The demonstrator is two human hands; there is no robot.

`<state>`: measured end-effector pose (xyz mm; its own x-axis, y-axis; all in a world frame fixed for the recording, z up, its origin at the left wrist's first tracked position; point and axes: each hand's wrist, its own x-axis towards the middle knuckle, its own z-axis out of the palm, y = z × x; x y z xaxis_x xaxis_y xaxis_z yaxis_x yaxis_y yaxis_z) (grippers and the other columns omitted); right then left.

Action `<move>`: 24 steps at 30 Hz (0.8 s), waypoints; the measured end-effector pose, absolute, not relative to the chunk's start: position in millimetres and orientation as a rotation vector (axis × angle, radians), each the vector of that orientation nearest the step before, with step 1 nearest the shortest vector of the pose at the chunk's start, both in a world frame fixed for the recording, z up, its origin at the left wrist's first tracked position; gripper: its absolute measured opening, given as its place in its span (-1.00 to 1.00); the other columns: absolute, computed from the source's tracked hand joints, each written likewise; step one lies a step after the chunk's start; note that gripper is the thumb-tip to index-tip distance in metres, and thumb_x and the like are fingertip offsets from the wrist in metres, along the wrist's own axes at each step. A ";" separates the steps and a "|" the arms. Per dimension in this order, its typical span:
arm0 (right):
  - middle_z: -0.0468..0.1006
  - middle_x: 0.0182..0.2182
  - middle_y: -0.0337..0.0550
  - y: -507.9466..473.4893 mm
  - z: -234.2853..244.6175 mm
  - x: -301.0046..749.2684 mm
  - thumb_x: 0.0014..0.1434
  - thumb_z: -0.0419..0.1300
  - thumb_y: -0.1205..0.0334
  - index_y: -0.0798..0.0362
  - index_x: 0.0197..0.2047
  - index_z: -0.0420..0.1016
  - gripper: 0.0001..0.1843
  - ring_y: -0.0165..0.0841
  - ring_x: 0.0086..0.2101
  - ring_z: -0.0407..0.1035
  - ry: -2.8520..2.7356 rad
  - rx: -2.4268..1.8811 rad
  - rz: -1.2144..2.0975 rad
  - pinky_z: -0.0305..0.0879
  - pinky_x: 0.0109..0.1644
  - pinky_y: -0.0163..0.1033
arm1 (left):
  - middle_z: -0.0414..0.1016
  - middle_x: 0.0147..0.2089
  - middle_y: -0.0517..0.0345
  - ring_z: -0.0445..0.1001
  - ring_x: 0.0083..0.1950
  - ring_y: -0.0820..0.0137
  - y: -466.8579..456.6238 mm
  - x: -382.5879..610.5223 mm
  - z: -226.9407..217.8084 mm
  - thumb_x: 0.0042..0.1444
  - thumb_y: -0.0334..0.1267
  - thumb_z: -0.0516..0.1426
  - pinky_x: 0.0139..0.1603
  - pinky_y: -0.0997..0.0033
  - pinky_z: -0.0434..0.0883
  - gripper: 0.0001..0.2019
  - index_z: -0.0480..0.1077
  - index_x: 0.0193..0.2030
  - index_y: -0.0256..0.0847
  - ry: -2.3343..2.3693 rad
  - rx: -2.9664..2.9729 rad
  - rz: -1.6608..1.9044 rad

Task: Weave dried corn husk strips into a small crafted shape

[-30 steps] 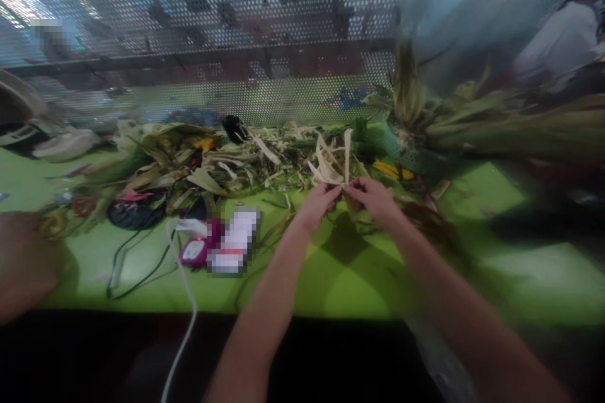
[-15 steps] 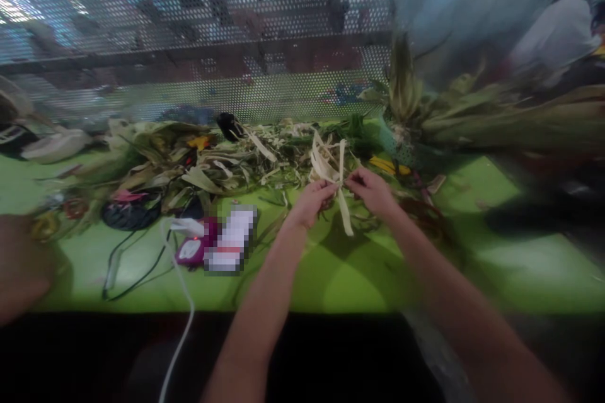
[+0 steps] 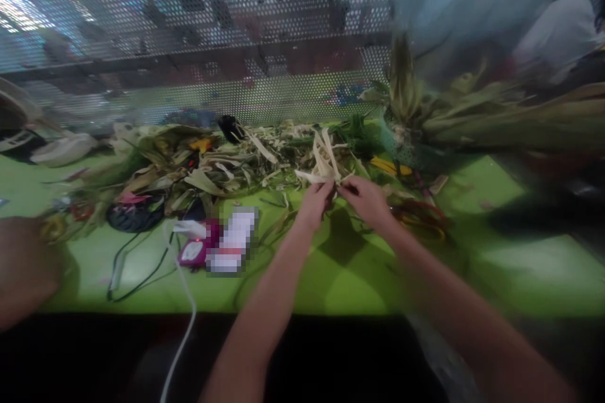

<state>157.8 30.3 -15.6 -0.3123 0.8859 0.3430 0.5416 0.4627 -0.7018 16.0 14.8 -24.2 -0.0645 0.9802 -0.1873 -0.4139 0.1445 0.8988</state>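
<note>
Two hands, left (image 3: 318, 203), right (image 3: 365, 199), pinching one pale strip bundle (image 3: 324, 165); one white cable (image 3: 193, 310) leftward.

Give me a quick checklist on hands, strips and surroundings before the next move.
1. Left hand on the pale strips: ok, fingers pinched at their lower end.
2. Right hand on the same strips: ok, fingertips close together beside the left hand's.
3. Fold or knot at the pinch: cannot tell, the fingers hide it.
4. Strips easy to pick out from the leaf pile: not ok, similar pale scraps show behind them.
5. White cable apart from both hands: ok, off to the left.
</note>
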 end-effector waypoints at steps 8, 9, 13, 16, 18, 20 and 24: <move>0.35 -0.48 -0.25 36.3 -17.6 160.2 0.09 0.17 0.19 0.03 -0.52 0.30 -0.80 -0.36 -0.37 0.26 -1.900 -1.063 0.828 0.13 -0.25 -0.27 | 0.04 -0.67 0.42 -0.06 -0.69 0.69 14.0 16.5 -17.9 -0.08 -0.10 0.31 -0.64 0.57 -0.15 -0.59 0.14 -0.52 -0.22 1.106 0.645 1.278; 0.36 -0.48 -0.26 37.1 -17.9 160.4 0.08 0.18 0.19 0.04 -0.52 0.30 -0.80 -0.36 -0.38 0.25 -1.878 -1.068 0.867 0.13 -0.25 -0.27 | 0.06 -0.67 0.42 -0.05 -0.70 0.69 14.0 16.3 -17.2 -0.09 -0.11 0.31 -0.64 0.58 -0.16 -0.59 0.14 -0.51 -0.22 1.108 0.620 1.275; 0.40 -0.47 -0.24 38.8 -18.6 162.0 0.07 0.20 0.13 0.04 -0.52 0.32 -0.78 -0.36 -0.39 0.26 -1.818 -1.065 0.904 0.14 -0.26 -0.27 | 0.06 -0.66 0.43 -0.05 -0.71 0.70 14.6 11.4 -16.4 -0.12 -0.14 0.33 -0.65 0.60 -0.15 -0.60 0.14 -0.49 -0.22 1.086 0.576 1.288; 0.39 -0.47 -0.23 36.8 -15.0 164.2 0.09 0.24 0.07 0.03 -0.50 0.36 -0.74 -0.36 -0.40 0.25 -1.866 -1.075 0.797 0.14 -0.29 -0.26 | 0.06 -0.65 0.43 -0.05 -0.69 0.70 16.7 5.5 -18.7 -0.12 -0.10 0.33 -0.65 0.60 -0.16 -0.59 0.16 -0.48 -0.22 1.036 0.646 1.284; 0.41 -0.43 -0.20 34.6 -10.9 165.6 0.10 0.26 0.04 0.03 -0.45 0.40 -0.74 -0.36 -0.39 0.26 -1.863 -1.095 0.713 0.16 -0.30 -0.26 | 0.06 -0.65 0.42 -0.04 -0.68 0.68 18.4 3.1 -21.8 -0.10 -0.06 0.33 -0.64 0.59 -0.14 -0.60 0.20 -0.47 -0.23 1.041 0.720 1.283; 0.46 -0.31 -0.15 33.4 -7.9 166.4 0.13 0.24 0.04 0.01 -0.34 0.44 -0.78 -0.35 -0.37 0.29 -1.791 -1.092 0.715 0.21 -0.31 -0.26 | 0.09 -0.64 0.39 0.00 -0.66 0.67 19.7 3.1 -25.6 -0.08 -0.02 0.32 -0.63 0.58 -0.10 -0.60 0.25 -0.47 -0.25 1.064 0.804 1.284; 0.51 -0.21 -0.14 36.8 -11.8 165.9 0.12 0.22 0.08 0.00 -0.17 0.41 -0.76 -0.37 -0.40 0.35 -1.686 -1.048 1.022 0.30 -0.33 -0.25 | 0.27 -0.57 0.27 0.15 -0.57 0.61 20.3 7.0 -32.6 -0.03 0.01 0.28 -0.56 0.57 0.09 -0.64 0.37 -0.42 -0.29 1.078 0.908 1.277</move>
